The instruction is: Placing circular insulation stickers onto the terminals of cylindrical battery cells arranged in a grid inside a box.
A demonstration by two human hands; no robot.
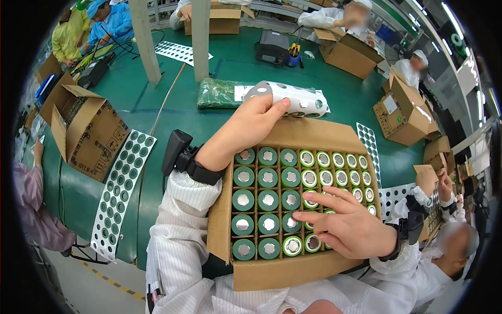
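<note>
An open cardboard box (293, 275) sits in front of me, its dividers holding upright cylindrical battery cells. Flat dark-green rings cover the cell tops in the left columns, such as this ringed cell (243, 200). Farther right the cells, like this bare-topped one (339, 159), show bright green and white rims. My left hand (251, 120), closed with the thumb on top, grips a curled white sticker sheet (306, 97) with round holes and green rings, beyond the box. Over the cells, my right hand (342, 222) has its fingers stretched apart, one fingertip at a ringed cell (291, 223).
A green plastic-wrapped pack (217, 94) lies behind the box. Perforated sticker sheets rest at the left (123, 191) and right (369, 146). Cartons stand at the left (91, 133) and right (405, 118). Two posts rise from the table; co-workers sit around it.
</note>
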